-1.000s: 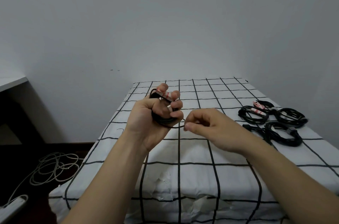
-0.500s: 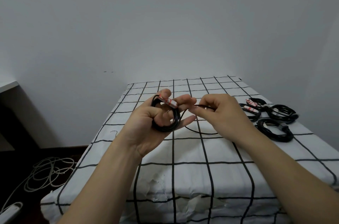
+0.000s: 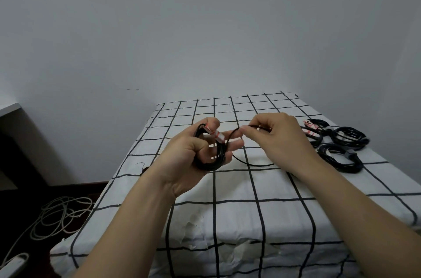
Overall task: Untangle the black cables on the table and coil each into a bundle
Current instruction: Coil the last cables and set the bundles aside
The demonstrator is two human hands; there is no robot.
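My left hand (image 3: 196,152) holds a black cable coil (image 3: 216,159) wound round its fingers, above the table's middle. A white and red tag (image 3: 215,135) sits on the coil under my thumb. My right hand (image 3: 275,138) pinches the cable's loose end just right of the coil. A slack loop of that cable (image 3: 252,163) hangs down between both hands. Three coiled black cable bundles (image 3: 341,143) lie on the table (image 3: 227,186) at the right, two of them with red and white tags.
A white cloth with a black grid covers the table, which stands against a grey wall. A loose white cable (image 3: 57,216) lies on the dark floor at the left. A white desk edge (image 3: 9,108) shows at the far left.
My right hand has risen from below the coil to level with my left fingertips, carrying the loose end up over the coil. The slack loop between the hands has grown.
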